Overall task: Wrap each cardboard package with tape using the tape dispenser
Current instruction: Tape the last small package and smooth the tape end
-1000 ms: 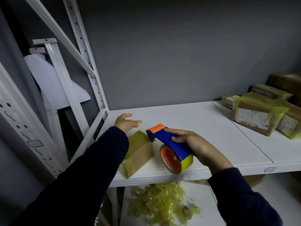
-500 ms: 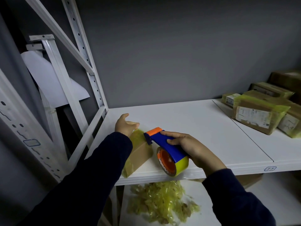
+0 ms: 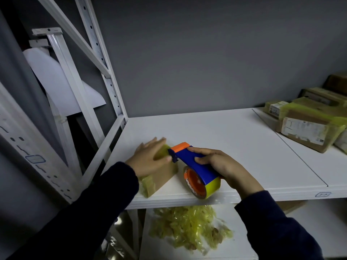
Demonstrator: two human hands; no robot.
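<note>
Stretching across the view is the white shelf (image 3: 234, 139), carrying taped packages (image 3: 308, 128) at its far right. Yellow tape scraps (image 3: 187, 226) are lying heaped on the level below. Near the front edge, the cardboard package (image 3: 163, 177) is sitting under the left hand (image 3: 148, 160), fingers (image 3: 159, 142) flat, pressing its top. The right hand (image 3: 225, 166) is gripping the blue tape dispenser (image 3: 204, 171), orange nose right against the package.

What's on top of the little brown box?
The left hand lies flat on the box, yellow tape showing beside its fingers. The tape dispenser in the right hand reaches its top. The palm hides the rest.
</note>
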